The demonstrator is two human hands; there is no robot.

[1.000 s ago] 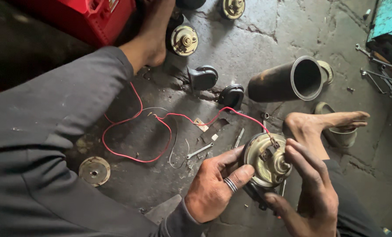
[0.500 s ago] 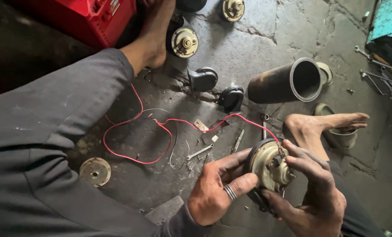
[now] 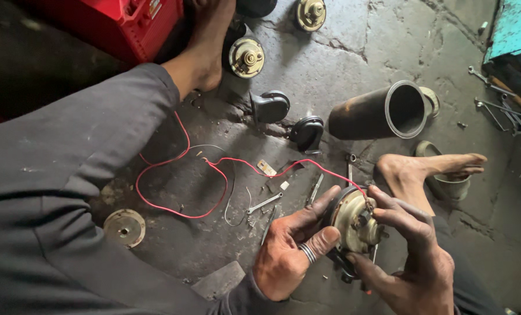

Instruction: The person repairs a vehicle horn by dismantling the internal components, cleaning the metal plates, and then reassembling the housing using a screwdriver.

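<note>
Left hand: our left hand (image 3: 292, 254) has its grip clenched around the round metal horn (image 3: 354, 224). The thumb and fingers press on its left side. There is a ring on one finger.
Right hand: our right hand (image 3: 412, 256) holds the same horn from the right and from under it. Its fingertips (image 3: 380, 213) pinch a small part at the top of the horn's face.
Horn: it is up off the floor, between our two hands, near the bottom edge of the view. Its pale gold face points up at us.
Red wire: a thin red wire (image 3: 173, 169) runs from the top of the horn and loops over the floor to the left.
Floor: the grey cracked floor (image 3: 354, 52) carries everything.
Black tube: a wide black tube (image 3: 377, 114) lies on its side up and to the right of the horn. Its open mouth looks dark, and we cannot tell if anything is in it.
Small pot: a small round pot (image 3: 447, 186) sits by our right foot (image 3: 429, 169). The foot hides the inside.
Red box: a red box (image 3: 120, 23) stands at the top left corner.
Other horns: two more gold round horns (image 3: 246, 57) lie near the top edge, and two black shell-shaped ones (image 3: 272, 106) lie nearer the middle.
Tools: a little spanner (image 3: 263, 203) lies on the floor just left of our hands. More spanners (image 3: 497, 108) lie at the right edge.
Metal disc: a flat round disc (image 3: 124, 227) lies at the left, by our knee.
</note>
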